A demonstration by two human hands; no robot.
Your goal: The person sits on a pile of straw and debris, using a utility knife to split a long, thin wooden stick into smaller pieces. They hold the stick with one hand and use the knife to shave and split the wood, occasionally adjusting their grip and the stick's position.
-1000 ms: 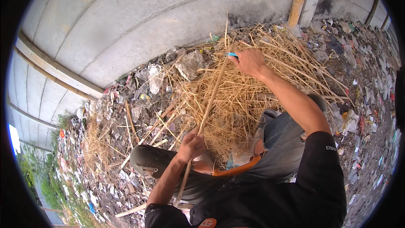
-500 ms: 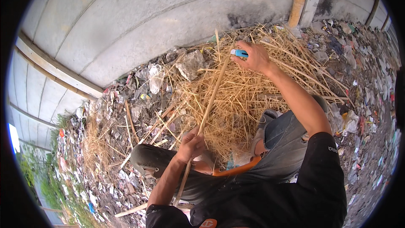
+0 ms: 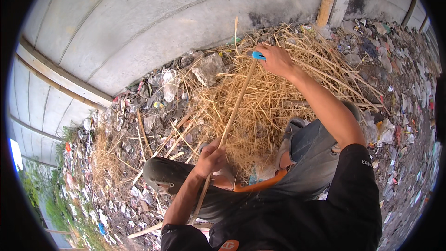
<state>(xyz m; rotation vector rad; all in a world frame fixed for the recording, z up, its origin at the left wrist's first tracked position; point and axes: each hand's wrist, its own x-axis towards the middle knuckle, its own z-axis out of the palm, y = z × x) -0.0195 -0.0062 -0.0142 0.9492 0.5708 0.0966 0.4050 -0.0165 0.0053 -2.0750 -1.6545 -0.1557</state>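
A long pale strip of bamboo (image 3: 238, 100) slants from beside my lap up to the far end of my reach. My left hand (image 3: 212, 159) is closed around its lower part. In my right hand (image 3: 277, 60) is a blue utility knife (image 3: 258, 55), held at the strip's far end. The blade side points left, across the strip. Beneath the strip spreads a heap of thin straw-coloured shavings (image 3: 260, 107). A loose shaving (image 3: 236, 30) stands up beyond the knife, near the wall.
A grey concrete wall (image 3: 186, 0) runs behind the heap, with a bamboo post (image 3: 328, 0) against it. A rough stone (image 3: 207, 69) and a clear plastic bag (image 3: 171, 86) lie left of the heap. Several cut strips (image 3: 144, 132) lie on litter-strewn ground. I sit on something orange (image 3: 262, 183).
My right hand has turned, and the knife has shifted slightly left and farther away, onto the strip's tip. My left hand keeps its grip in the same place.
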